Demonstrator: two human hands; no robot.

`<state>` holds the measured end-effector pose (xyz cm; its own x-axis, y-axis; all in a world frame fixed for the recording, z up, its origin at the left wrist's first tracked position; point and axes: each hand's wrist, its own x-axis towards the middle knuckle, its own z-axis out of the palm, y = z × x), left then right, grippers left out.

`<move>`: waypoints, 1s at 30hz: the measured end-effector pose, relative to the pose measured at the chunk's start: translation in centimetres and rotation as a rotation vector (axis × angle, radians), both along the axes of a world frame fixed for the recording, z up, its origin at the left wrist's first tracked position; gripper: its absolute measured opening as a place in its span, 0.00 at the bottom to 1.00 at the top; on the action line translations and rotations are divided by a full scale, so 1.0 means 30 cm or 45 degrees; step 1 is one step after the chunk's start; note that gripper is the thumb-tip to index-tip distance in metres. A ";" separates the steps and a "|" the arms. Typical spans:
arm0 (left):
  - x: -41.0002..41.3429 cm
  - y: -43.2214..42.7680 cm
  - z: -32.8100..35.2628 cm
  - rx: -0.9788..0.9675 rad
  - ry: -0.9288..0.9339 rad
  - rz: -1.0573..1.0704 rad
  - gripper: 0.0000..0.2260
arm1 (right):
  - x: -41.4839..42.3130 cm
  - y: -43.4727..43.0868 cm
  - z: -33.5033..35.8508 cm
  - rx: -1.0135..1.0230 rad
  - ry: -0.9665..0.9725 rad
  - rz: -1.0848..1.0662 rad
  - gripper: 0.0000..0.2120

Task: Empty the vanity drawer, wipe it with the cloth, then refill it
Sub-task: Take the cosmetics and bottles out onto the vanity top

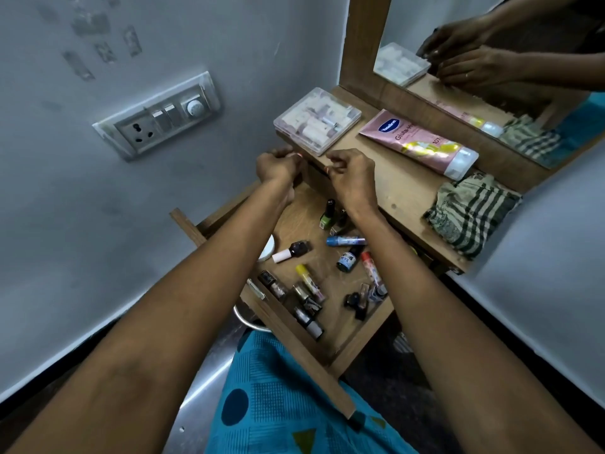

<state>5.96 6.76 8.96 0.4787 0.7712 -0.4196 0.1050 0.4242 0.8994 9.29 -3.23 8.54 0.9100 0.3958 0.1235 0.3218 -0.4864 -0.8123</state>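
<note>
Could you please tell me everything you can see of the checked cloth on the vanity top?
The cloth is cream with dark green stripes crossing into checks, and looks like soft woven fabric. It lies crumpled in a loose heap at the right end of the wooden vanity top, in front of the mirror frame and close to the white cap of the pink tube; whether they touch is unclear. Its near side reaches almost to the top's front edge. The left hand and right hand are away from it.
</note>
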 end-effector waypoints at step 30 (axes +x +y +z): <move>-0.333 -0.100 -0.214 1.319 1.264 -1.223 0.10 | -0.146 -0.238 -0.166 -1.355 -0.373 0.688 0.15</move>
